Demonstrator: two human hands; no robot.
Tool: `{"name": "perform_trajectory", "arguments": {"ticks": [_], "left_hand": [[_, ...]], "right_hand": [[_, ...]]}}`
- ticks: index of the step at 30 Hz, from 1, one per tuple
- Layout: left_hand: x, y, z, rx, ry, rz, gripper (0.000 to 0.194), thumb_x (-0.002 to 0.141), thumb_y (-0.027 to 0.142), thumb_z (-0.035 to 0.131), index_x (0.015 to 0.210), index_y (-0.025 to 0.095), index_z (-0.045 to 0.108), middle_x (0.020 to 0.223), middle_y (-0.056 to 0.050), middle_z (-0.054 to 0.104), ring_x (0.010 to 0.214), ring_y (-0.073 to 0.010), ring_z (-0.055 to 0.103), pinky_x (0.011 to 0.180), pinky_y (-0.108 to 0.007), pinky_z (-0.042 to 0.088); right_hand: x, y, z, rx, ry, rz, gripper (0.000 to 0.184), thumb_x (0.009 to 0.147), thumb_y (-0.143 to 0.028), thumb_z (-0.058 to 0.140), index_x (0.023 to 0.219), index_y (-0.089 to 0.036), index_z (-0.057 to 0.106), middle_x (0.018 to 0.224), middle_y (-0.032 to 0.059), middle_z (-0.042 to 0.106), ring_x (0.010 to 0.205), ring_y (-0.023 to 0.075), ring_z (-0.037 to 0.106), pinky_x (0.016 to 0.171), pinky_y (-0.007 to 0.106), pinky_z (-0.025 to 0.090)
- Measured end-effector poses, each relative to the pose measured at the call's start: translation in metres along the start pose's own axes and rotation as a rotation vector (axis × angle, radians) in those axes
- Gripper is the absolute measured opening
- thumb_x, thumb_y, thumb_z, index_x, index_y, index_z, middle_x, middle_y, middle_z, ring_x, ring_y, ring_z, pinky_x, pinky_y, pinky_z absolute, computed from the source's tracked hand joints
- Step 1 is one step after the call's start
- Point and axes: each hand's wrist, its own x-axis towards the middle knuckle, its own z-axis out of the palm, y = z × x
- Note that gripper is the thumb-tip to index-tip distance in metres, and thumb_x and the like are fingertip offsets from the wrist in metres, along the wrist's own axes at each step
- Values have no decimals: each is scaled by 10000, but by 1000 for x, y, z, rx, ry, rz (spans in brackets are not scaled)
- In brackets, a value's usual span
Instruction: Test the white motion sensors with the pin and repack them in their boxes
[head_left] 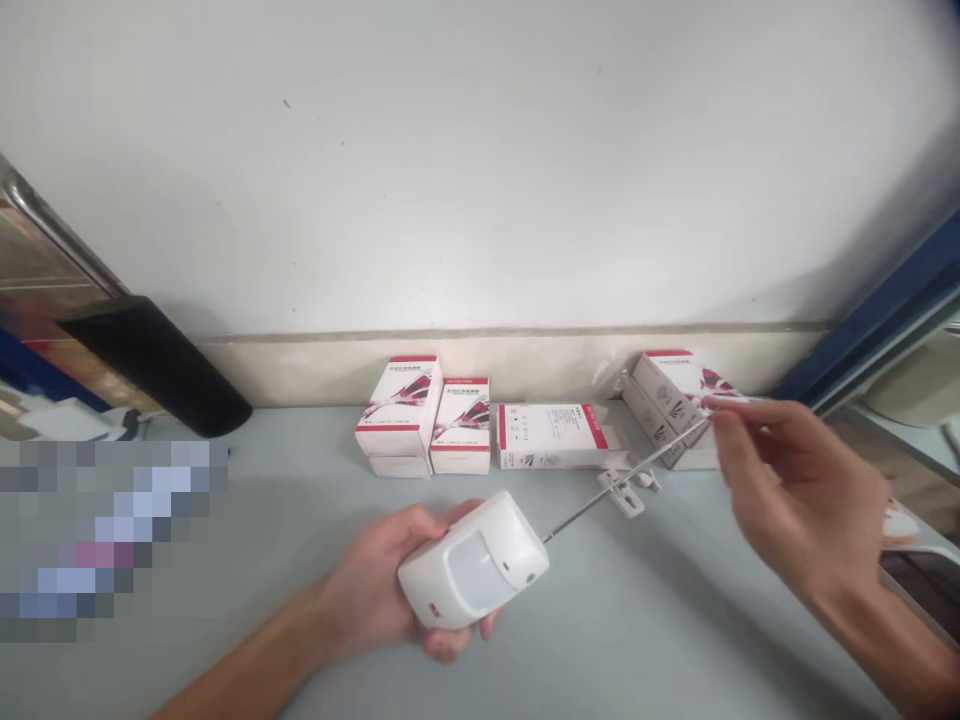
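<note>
My left hand is wrapped round a white motion-sensor unit with a frosted lens window, held just above the grey table. My right hand pinches the upper end of a thin metal screwdriver. Its shaft slants down to the left and its tip meets the sensor's top right corner. A small white plastic bracket lies on the table under the shaft.
Several white-and-red product boxes stand in a row against the wall, two upright boxes at the left. A black curved object leans at the far left. A blue frame and another surface border the right side.
</note>
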Motion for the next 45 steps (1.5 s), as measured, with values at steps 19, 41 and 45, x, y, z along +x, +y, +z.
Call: {"name": "perform_trajectory", "arguments": {"ticks": [19,41,45], "left_hand": [[-4,5,1,36,88,-74,439,905,475,448,1171,173,625,822,-132,723,524,-171,528,488,-271,262],[-4,5,8,249,51,-186,442,987,465,346,1282,187,523,822,-139,738,413,-147,491,436,-255,345],[-4,-4,9,300,63,-132,432,986,461,376,1281,187,532,789,-128,738,386,-131,475,411,-229,340]], "right_hand": [[-19,-44,16,35,-119,-18,177,988,-339,631,1078,-240,748,692,1,673,576,158,592,544,282,516],[-59,-54,37,326,-763,-224,211,1008,-137,538,913,-236,697,834,2,744,705,130,678,677,232,492],[-60,-54,37,356,-798,-267,244,969,-61,529,892,-236,681,839,-8,746,695,119,676,669,220,469]]}}
